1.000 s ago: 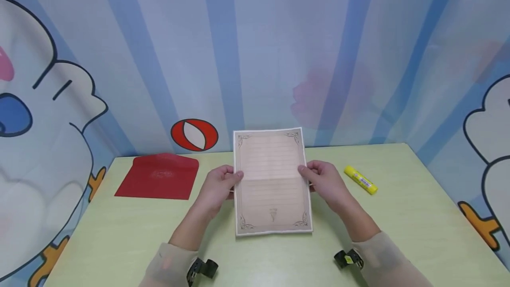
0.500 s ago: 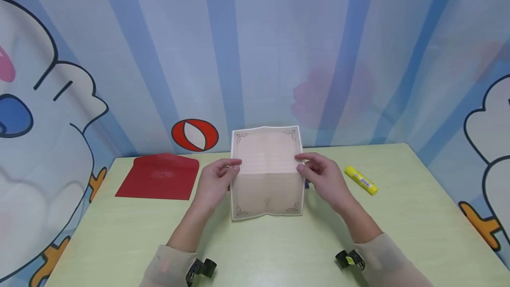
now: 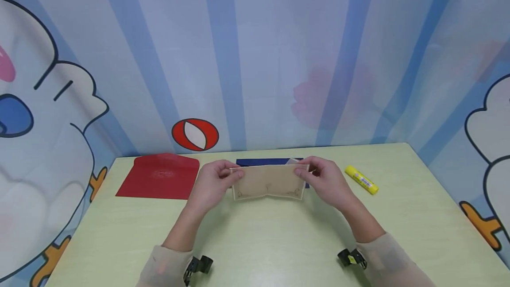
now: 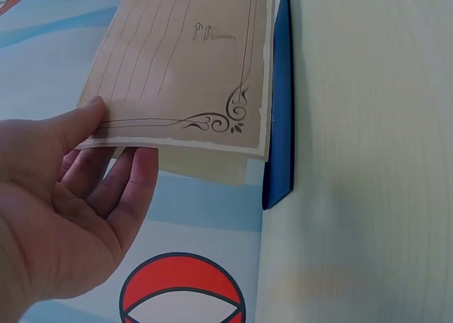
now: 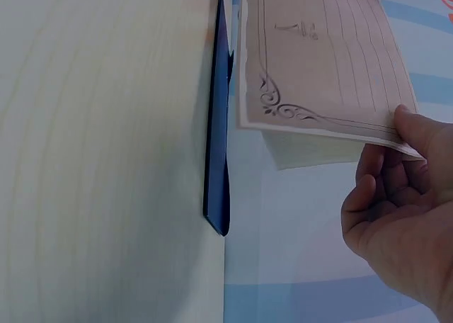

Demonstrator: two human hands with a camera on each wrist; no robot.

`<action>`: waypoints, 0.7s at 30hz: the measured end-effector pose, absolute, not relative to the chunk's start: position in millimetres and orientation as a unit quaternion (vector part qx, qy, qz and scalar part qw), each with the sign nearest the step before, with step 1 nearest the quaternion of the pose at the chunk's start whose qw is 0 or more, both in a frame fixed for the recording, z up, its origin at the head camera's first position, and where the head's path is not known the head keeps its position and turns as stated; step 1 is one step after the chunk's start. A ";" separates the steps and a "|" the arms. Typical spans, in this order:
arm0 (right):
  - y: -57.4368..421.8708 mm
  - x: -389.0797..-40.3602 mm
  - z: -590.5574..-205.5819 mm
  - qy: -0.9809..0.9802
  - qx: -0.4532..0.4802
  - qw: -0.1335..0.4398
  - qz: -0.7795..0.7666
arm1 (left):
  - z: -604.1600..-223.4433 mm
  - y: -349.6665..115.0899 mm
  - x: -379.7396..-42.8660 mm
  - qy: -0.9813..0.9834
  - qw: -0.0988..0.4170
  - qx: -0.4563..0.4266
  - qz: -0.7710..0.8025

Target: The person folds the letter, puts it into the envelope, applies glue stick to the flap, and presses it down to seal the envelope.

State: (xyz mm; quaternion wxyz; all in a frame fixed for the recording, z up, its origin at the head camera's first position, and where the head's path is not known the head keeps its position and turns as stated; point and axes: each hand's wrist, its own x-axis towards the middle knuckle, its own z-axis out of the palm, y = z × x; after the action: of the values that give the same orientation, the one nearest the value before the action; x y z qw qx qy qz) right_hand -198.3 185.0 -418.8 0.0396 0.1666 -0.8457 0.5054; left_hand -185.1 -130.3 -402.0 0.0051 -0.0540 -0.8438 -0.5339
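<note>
A sheet of beige letter paper, lined and with ornamental corners, is folded back across its middle and held up off the table. My left hand pinches the left end of its upper edge between thumb and fingers. At the opposite end, my right hand pinches it the same way. Both wrist views show the printed half facing me, with the other half hanging behind. Beyond the paper lies a dark blue envelope, mostly hidden; a small whitish corner shows over it.
A red envelope lies on the pale table to the left, its flap at the far side. To the right lies a yellow glue stick. A printed blue curtain rises behind the table's far edge.
The letter paper went from fully spread to folded in half, its upper half turned back behind the lower. The blue envelope behind has come into sight. Both hands stayed at the paper's sides.
</note>
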 end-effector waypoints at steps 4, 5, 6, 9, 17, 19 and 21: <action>185.4 -198.4 -419.5 -0.849 0.155 0.048 0.503 | -403.0 -131.3 -186.7 -0.849 0.003 -0.054 -0.525; 185.4 -198.7 -420.1 -0.848 0.151 0.050 0.506 | -403.5 -131.7 -187.0 -0.851 0.003 -0.051 -0.523; 185.4 -199.1 -420.7 -0.846 0.148 0.052 0.509 | -404.2 -131.9 -187.5 -0.854 0.001 -0.048 -0.519; 184.9 -199.7 -421.9 -0.839 0.139 0.047 0.524 | -406.7 -132.6 -188.9 -0.855 -0.016 -0.036 -0.517; 181.0 -198.4 -421.2 -0.808 0.102 -0.021 0.579 | -411.9 -135.4 -191.0 -0.796 -0.127 -0.066 -0.588; 180.7 -198.0 -420.8 -0.807 0.098 -0.025 0.582 | -412.2 -137.3 -190.7 -0.786 -0.148 -0.079 -0.595; 180.7 -197.8 -420.6 -0.806 0.100 -0.029 0.583 | -411.9 -138.9 -190.0 -0.781 -0.165 -0.093 -0.596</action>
State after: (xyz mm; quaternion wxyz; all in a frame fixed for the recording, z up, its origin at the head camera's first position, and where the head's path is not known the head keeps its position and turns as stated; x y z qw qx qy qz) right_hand -197.8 180.7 -420.6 -0.0287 0.0998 -0.8058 0.5831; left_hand -190.0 -138.9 -411.9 -0.1654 -0.0926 -0.7806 -0.5956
